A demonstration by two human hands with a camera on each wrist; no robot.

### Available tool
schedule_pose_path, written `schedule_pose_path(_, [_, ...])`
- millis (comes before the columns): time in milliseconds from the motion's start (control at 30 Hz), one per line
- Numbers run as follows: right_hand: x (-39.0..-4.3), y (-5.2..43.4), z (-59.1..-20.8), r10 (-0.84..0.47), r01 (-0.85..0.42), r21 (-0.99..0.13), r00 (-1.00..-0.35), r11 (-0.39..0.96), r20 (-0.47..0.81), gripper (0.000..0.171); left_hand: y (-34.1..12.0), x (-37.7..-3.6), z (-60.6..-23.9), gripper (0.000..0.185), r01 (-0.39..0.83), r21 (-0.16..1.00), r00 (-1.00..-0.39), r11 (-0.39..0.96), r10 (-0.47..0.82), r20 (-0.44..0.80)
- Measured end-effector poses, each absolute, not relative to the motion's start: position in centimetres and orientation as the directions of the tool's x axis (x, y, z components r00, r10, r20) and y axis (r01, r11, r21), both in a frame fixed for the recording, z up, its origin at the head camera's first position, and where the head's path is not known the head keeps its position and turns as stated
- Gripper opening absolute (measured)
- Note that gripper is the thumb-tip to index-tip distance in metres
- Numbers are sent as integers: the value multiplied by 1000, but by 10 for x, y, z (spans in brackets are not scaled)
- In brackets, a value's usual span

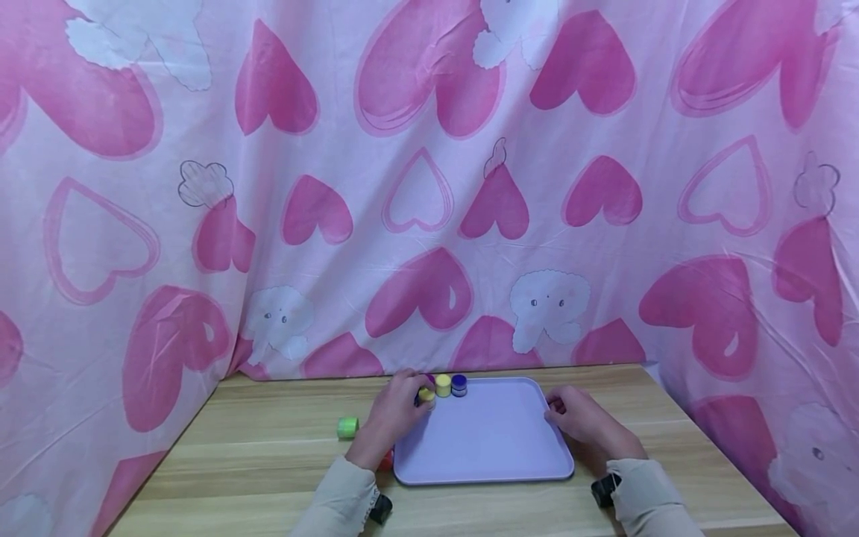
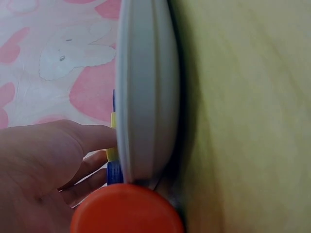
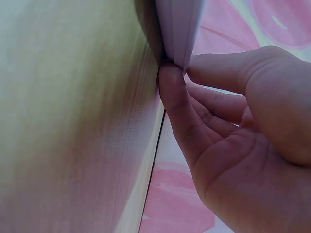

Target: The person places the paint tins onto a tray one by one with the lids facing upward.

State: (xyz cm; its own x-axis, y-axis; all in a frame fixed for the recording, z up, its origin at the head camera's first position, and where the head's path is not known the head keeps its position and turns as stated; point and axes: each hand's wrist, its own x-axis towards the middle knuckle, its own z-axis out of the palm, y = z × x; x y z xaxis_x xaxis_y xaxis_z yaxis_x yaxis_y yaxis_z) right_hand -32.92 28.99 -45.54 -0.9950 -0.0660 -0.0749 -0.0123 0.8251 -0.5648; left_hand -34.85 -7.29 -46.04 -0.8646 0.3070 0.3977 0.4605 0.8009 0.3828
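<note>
In the head view a pale lilac tray (image 1: 490, 440) lies on the wooden table. At its far left corner my left hand (image 1: 399, 406) holds a small yellow jar (image 1: 426, 395) between thumb and fingers, partly covered by them. Just beyond stand another yellow jar (image 1: 443, 385) and a dark blue one (image 1: 459, 385); a purple jar (image 1: 430, 380) peeks out behind the fingertips. My right hand (image 1: 587, 419) pinches the tray's right rim, thumb above and index finger at the underside in the right wrist view. A red-topped jar (image 2: 127, 211) is close below my left palm, beside the tray.
Left of the tray a green jar (image 1: 347, 427) lies on the table (image 1: 268, 462). A pink curtain (image 1: 416, 224) with hearts hangs behind the table and along both sides. Dark wrist cameras sit at both cuffs.
</note>
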Motion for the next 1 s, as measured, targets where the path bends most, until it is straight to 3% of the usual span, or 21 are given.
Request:
schedule_pose_path(367, [-328,289,-455,-56,-2,-566,-995,825,-77,31,-73,-346,-460,21,466,400,-861,790,299,412])
schedule_pose_path(667, [-328,289,-455,-57,-3,-567,-995,823,-78,31,-81,-342,-454,17,435,499,-880,749,238,411])
schedule_pose_path(1000, [-328,289,-454,-61,-10,-564,-996,825,-71,29,-99,-336,-445,12,406,531,-897,744,211,389])
